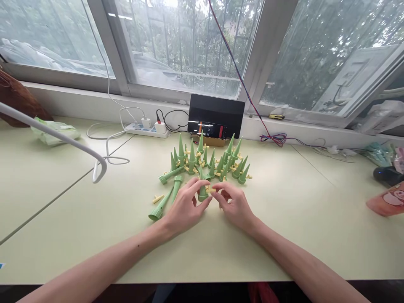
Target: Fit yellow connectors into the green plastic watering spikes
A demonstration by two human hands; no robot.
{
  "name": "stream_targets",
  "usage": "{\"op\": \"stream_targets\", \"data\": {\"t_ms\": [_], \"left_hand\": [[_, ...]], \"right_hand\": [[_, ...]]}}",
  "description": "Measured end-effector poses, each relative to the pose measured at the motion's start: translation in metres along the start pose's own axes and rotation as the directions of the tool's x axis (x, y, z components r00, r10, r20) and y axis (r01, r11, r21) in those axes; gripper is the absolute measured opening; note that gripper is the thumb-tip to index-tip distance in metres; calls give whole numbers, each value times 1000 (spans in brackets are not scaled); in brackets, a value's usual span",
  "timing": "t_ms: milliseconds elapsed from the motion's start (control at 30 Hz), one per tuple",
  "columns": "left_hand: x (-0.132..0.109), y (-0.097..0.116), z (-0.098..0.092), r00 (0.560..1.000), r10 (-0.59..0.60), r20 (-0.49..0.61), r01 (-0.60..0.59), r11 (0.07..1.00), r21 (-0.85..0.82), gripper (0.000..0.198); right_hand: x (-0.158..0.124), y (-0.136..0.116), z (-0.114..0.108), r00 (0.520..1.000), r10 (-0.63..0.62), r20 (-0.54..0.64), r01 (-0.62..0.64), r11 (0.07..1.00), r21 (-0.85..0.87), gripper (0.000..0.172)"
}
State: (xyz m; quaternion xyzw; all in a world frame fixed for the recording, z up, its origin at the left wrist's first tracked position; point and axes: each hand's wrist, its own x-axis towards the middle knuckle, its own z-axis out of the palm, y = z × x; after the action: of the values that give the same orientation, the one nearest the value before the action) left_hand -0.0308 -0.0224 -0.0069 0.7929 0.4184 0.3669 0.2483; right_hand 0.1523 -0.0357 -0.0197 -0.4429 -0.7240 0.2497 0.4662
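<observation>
Near the middle of the table, my left hand (189,204) is closed around a green plastic plant-watering spike (202,194), which stands point up with its wide end down. From the right, my right hand (235,206) pinches a small yellow valve (210,190) at the spike's side. Whether the valve is seated in the spike I cannot tell. Just beyond my hands, several green spikes (192,158) stand upright with yellow valves on them. Left of my left hand lie a few loose spikes (158,211) and a separate yellow valve (158,199).
A dark tablet (216,115) leans on a cardboard box behind the spikes. Left of it is a power strip (148,129) with plugs and cables. A white curved bar (63,139) crosses the left side. A green packet (55,132) lies far left, an orange cup (386,201) far right.
</observation>
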Motion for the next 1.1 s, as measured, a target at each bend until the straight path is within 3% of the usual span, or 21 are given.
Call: {"op": "stream_targets", "data": {"t_ms": [567,700,867,1100], "left_hand": [[0,-1,0,998,50,34,-51,998,29,24],[0,-1,0,999,52,18,-52,998,33,24],[1,-1,-1,998,57,19,-58,998,35,24],[0,-3,1,997,64,48,-65,997,28,23]], "right_hand": [[2,7,1,997,48,54,-44,996,-75,40],[1,4,0,995,76,62,-76,997,-9,28],[0,3,1,998,30,60,-30,1000,-3,24],[1,8,1,993,64,96,-56,995,-80,41]]}}
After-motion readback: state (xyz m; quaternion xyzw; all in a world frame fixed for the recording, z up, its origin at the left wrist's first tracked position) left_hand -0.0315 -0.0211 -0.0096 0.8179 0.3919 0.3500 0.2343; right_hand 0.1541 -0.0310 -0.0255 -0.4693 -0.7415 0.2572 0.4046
